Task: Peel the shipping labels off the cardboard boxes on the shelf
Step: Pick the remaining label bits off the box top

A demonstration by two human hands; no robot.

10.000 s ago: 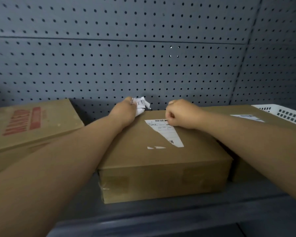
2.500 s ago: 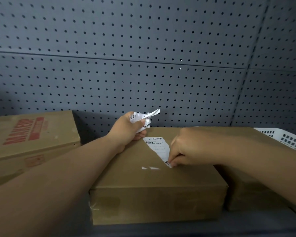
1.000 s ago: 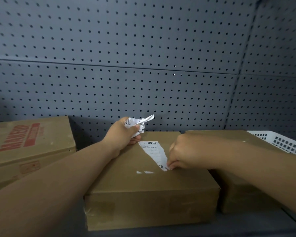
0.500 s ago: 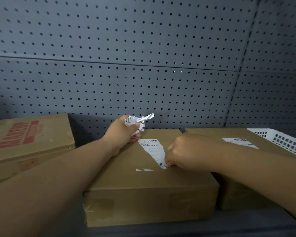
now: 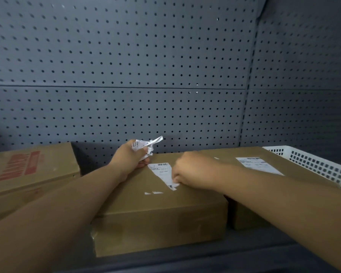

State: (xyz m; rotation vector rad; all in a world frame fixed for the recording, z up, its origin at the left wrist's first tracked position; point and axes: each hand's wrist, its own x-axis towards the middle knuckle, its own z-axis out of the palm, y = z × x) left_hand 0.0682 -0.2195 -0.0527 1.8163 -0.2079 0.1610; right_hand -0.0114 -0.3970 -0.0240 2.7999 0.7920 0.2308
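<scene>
A brown cardboard box (image 5: 158, 213) lies in the middle of the shelf. On its top is a torn white shipping label (image 5: 161, 173), narrowing to a point at its lower end, with two small white scraps (image 5: 153, 193) below it. My right hand (image 5: 193, 170) pinches the label's lower tip. My left hand (image 5: 131, 159) rests at the box's far left corner, closed on a crumpled wad of peeled label paper (image 5: 146, 146). A second box (image 5: 283, 174) to the right carries a whole label (image 5: 258, 164).
A third box (image 5: 30, 170) with red print sits at the left. A white perforated plastic basket (image 5: 313, 164) stands at the far right. Grey pegboard (image 5: 126, 75) forms the back wall. The dark shelf edge (image 5: 224, 259) runs along the bottom.
My right hand moved from the label's upper right edge down to its lower tip and stays pinching there. My left hand has kept hold of the crumpled paper.
</scene>
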